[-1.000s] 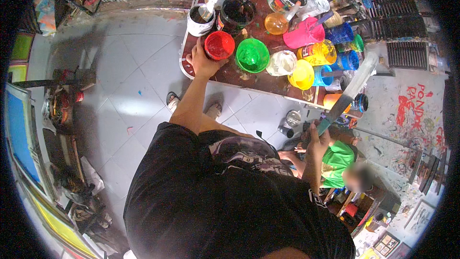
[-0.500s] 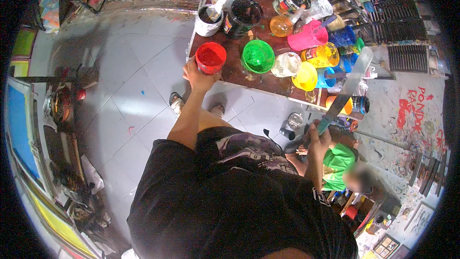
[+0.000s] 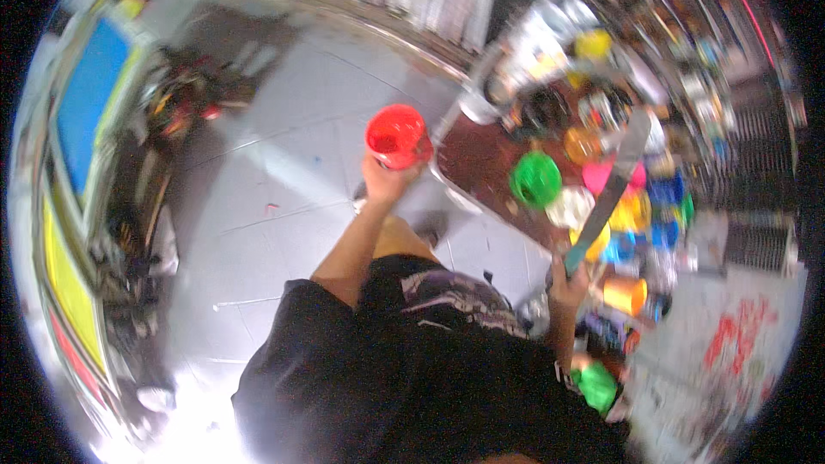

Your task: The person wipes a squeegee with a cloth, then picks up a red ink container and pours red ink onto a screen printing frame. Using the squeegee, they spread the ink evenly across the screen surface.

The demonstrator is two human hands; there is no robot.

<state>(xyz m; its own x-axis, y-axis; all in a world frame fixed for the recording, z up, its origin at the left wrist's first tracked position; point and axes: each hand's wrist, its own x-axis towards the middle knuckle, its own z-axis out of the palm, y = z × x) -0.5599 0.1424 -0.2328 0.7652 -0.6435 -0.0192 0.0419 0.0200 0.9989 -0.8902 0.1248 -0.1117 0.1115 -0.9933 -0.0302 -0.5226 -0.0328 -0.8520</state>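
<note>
Left hand point(image 3: 388, 180): grip wrapped round red cup point(image 3: 397, 136), above floor point(image 3: 284, 120) just beside worktop point(image 3: 468, 150). Right hand point(image 3: 569, 285): grip closed on long spatula point(image 3: 605, 199). Judged risks: careless tilt could spill red cup onto floor; stray spatula swing could topple green cup point(image 3: 534, 180).

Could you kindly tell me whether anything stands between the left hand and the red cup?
Nothing visible does: the left hand holds the red cup directly. The brown table lies to the right of the cup, and the right hand holds a long flat blade farther right.
</note>
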